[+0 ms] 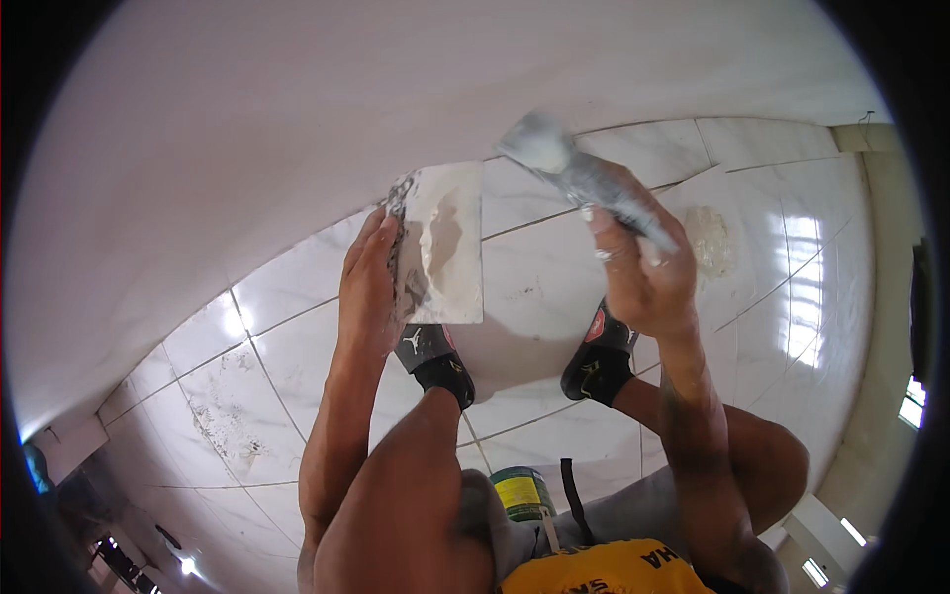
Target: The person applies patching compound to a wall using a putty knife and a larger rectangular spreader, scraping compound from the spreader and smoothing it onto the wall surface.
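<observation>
White, stained floor tiles lie at left; next, the person's left hand grips the left edge of a paste-smeared plate; at right, the right hand clasps a blurred putty knife, blade toward the far wall
</observation>
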`<state>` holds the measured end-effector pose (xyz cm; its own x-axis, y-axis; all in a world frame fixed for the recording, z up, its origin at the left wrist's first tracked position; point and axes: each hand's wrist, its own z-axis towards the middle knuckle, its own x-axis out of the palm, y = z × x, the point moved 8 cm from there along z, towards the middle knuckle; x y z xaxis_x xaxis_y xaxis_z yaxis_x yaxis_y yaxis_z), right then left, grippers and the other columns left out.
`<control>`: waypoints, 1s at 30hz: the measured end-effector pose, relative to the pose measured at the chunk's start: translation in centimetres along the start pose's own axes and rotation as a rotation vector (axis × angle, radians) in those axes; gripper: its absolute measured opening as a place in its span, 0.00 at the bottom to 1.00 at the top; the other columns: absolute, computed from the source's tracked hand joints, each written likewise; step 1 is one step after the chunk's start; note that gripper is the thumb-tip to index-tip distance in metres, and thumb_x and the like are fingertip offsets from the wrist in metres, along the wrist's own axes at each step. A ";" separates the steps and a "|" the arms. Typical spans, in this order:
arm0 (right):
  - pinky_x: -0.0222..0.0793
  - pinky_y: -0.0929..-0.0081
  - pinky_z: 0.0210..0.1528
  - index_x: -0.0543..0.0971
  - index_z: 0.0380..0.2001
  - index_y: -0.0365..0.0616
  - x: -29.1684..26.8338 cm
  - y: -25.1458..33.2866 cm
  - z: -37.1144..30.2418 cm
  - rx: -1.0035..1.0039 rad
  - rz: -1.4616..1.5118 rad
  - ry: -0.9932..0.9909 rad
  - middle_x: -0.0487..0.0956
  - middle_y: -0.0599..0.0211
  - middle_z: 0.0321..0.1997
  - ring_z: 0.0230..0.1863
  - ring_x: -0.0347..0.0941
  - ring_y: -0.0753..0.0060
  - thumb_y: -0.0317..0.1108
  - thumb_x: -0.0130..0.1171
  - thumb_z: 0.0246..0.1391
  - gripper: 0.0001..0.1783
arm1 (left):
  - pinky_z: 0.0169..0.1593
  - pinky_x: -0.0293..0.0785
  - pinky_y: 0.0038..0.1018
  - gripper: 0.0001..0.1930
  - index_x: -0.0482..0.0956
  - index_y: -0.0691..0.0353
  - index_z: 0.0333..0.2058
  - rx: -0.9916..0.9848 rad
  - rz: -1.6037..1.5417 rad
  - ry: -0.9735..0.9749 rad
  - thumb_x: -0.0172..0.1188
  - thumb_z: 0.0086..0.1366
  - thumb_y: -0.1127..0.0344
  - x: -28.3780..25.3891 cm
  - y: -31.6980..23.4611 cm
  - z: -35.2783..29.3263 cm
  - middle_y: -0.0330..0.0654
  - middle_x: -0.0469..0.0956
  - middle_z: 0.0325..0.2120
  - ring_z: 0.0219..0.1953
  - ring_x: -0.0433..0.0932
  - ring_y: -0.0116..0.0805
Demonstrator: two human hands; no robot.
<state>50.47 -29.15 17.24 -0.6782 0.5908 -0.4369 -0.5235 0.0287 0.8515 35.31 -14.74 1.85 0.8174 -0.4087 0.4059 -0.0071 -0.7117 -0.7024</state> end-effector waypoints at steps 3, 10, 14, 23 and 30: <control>0.68 0.69 0.55 0.72 0.51 0.46 1.2 4.2 0.5 -0.319 -0.035 0.118 0.71 0.59 0.56 0.56 0.69 0.63 0.29 0.52 0.55 0.19 | 0.46 0.72 0.25 0.22 0.64 0.70 0.55 0.053 -0.006 0.213 0.45 0.67 0.61 3.7 -2.5 -2.4 0.47 0.73 0.45 0.45 0.74 0.32; 0.53 0.60 0.67 0.64 0.59 0.47 1.3 10.9 -3.1 -0.770 -0.540 0.330 0.64 0.58 0.63 0.65 0.59 0.62 0.33 0.48 0.54 0.27 | 0.48 0.72 0.27 0.20 0.65 0.69 0.54 0.014 0.049 0.249 0.43 0.68 0.62 7.5 -7.8 -8.0 0.48 0.73 0.45 0.45 0.75 0.34; 0.52 0.61 0.68 0.62 0.60 0.48 -2.9 12.5 -3.4 -0.766 -0.541 0.417 0.63 0.60 0.64 0.66 0.57 0.61 0.30 0.48 0.53 0.29 | 0.48 0.72 0.29 0.18 0.67 0.65 0.52 0.120 0.097 0.297 0.40 0.69 0.63 9.2 -10.5 -11.2 0.44 0.74 0.45 0.44 0.75 0.33; 0.68 0.63 0.56 0.72 0.48 0.40 -18.2 16.2 -9.2 0.435 -0.404 -0.083 0.74 0.54 0.47 0.51 0.72 0.63 0.24 0.47 0.53 0.17 | 0.43 0.68 0.20 0.17 0.67 0.68 0.51 0.827 0.256 0.203 0.44 0.69 0.63 16.1 -19.7 -26.1 0.39 0.73 0.39 0.40 0.71 0.25; 0.70 0.56 0.52 0.70 0.40 0.28 -14.0 18.6 -17.1 0.360 1.366 -0.359 0.75 0.54 0.41 0.45 0.74 0.59 0.24 0.47 0.54 0.11 | 0.31 0.65 0.16 0.14 0.67 0.71 0.47 1.681 0.431 0.144 0.44 0.69 0.66 21.3 -20.2 -38.8 0.37 0.69 0.30 0.29 0.68 0.20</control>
<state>41.37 -50.69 34.20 -0.3402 0.4865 0.8047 0.6019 -0.5448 0.5839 30.48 -31.26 47.33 0.8640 -0.5031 0.0205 0.4396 0.7338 -0.5181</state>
